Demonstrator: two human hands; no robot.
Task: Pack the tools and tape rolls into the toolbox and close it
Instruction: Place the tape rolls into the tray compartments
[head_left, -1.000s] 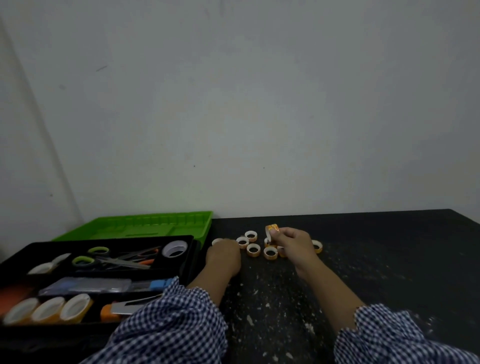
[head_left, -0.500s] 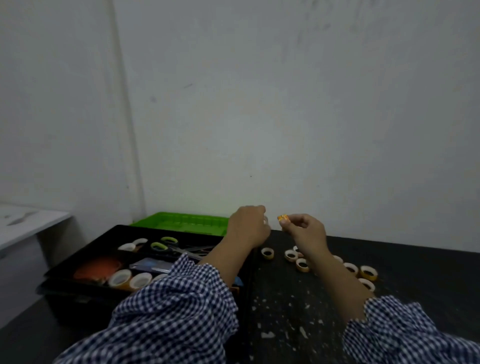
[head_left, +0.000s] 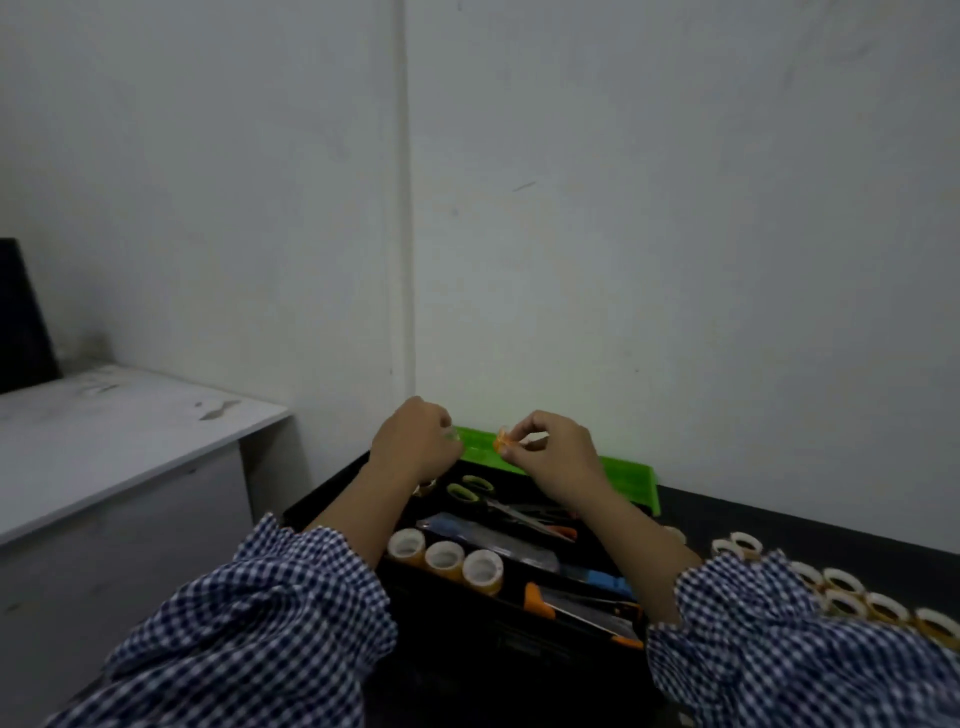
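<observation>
Carrying small tape rolls to the toolbox (head_left: 457, 623) is judged to be the step in hand. An orange roll (head_left: 504, 441) is pinched between the thumb and fingertips of the right hand (head_left: 550, 457), which is held above the open box near its 12 o'clock edge, in front of the green lid (head_left: 623, 480). The left hand (head_left: 415, 447) is raised at 9 o'clock of the right, apart from it, with its fingers curled on what seems a pale roll (head_left: 453, 434), mostly hidden. Three larger rolls (head_left: 444, 558) are stood at the box's 7 o'clock corner, with scissors (head_left: 498, 501) laid behind them. Many loose rolls (head_left: 841, 592) are seen on the counter (head_left: 893, 571) at 3 o'clock of the box. Next, a free pocket must be chosen, both rolls lowered and released, and the loose rolls fetched before the lid can be shut.
</observation>
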